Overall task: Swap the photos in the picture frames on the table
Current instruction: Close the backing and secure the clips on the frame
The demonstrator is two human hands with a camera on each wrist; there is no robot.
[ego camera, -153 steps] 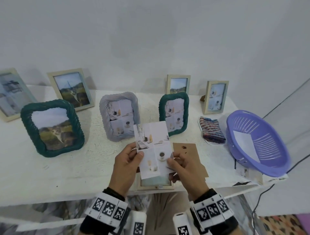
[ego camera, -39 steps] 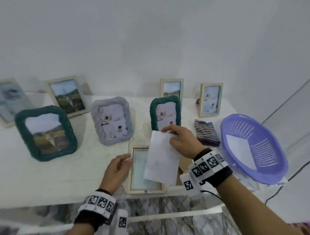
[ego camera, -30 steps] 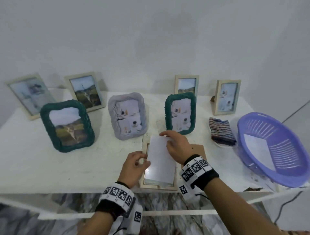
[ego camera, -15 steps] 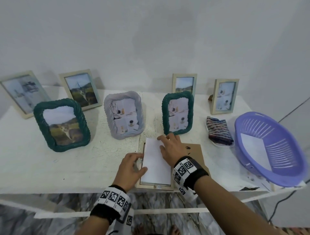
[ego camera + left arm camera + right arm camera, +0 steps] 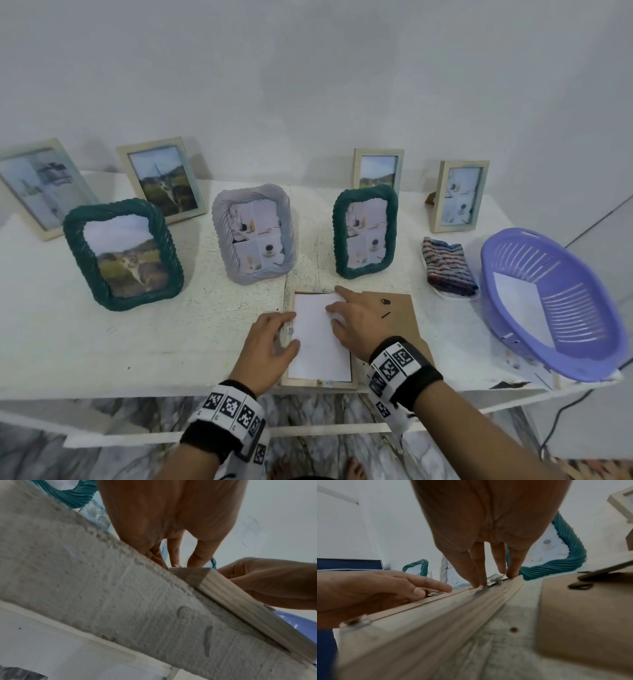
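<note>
A light wooden frame (image 5: 320, 383) lies face down at the table's front edge. A photo (image 5: 317, 346) lies in it, white back up. My left hand (image 5: 274, 337) rests on the frame's left rim, thumb on the photo's edge, holding nothing. My right hand (image 5: 354, 311) lies flat, with straight fingers pressing the photo's upper right part by the top rim. In the right wrist view the right fingertips (image 5: 511, 574) touch the frame (image 5: 436, 615) near a metal clip. The brown backing board (image 5: 402, 306) lies flat just right of the frame.
Two green rope frames (image 5: 123, 253) (image 5: 366, 233) and a grey one (image 5: 253, 233) stand mid-table, and several wooden frames (image 5: 460, 195) stand at the back. A striped cloth (image 5: 447, 267) and a purple basket (image 5: 561, 329) holding paper lie at the right.
The photo, earlier held face up in both hands, was turned face down and lowered into the frame. My right hand flattened on it and my left hand settled on the left rim.
</note>
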